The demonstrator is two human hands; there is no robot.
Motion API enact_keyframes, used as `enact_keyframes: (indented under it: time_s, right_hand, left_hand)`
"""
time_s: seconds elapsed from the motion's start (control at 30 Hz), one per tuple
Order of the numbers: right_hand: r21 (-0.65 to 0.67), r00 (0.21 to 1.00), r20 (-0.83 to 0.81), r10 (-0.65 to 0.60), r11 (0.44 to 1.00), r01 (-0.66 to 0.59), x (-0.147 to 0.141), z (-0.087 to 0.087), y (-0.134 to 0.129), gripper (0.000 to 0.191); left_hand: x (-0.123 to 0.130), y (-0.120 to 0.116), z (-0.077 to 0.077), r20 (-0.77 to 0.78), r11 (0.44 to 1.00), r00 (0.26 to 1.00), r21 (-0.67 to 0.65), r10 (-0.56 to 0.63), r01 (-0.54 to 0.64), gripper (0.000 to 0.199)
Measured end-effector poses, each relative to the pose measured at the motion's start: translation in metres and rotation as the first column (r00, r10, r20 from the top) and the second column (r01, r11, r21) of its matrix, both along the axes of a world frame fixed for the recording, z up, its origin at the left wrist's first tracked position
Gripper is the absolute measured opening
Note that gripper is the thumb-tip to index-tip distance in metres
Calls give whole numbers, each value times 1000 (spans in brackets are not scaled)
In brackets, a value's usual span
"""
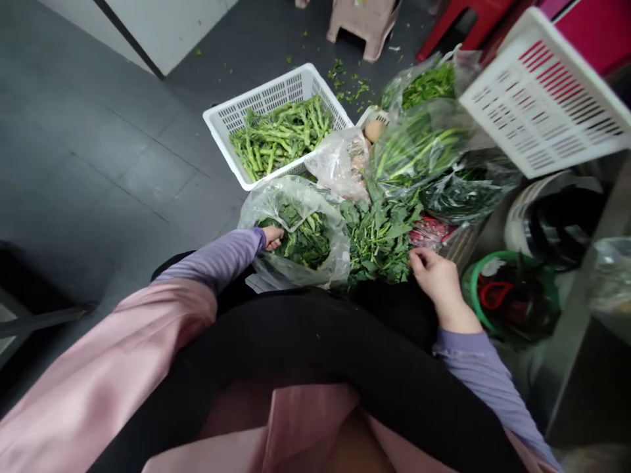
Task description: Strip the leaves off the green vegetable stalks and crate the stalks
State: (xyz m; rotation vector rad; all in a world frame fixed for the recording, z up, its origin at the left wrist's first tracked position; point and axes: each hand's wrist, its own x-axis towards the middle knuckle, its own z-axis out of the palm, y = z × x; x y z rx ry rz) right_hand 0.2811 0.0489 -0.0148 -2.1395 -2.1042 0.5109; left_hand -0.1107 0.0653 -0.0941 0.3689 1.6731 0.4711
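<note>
My left hand (273, 238) reaches over the rim of a clear plastic bag (340, 253), its fingers curled beside the dark leafy greens (308, 243) inside. Whatever those fingers may hold is too small to make out. Right of the bag lies a loose pile of leafy green stems (377, 236). At that pile's right edge is my right hand (436, 276), thumb and fingers drawn together; anything between them is hidden. Beyond the bag, a white slotted basket (224, 141) holds thick peeled-looking green stalks (283, 135).
Bagged greens (419, 148) and a bag of pale brownish contents (340, 161) sit ahead. A white crate (547, 98) juts in at upper right. A green tub (473, 295) stands by my right forearm. Stools (365, 23) and leaf scraps (352, 85) are on the floor beyond.
</note>
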Motion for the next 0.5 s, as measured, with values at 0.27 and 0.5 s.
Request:
enact_keyframes:
  time_s: [0.27, 0.5]
  right_hand:
    - [-481, 699, -659, -276, 870, -110, -81, -20, -35, 33]
    - [-399, 271, -855, -442, 895, 200, -119, -9, -7, 39]
  left_hand:
    - [66, -80, 86, 135, 935, 925, 63, -355, 350, 25]
    - [120, -94, 89, -475, 561, 791, 560, -386, 610, 22]
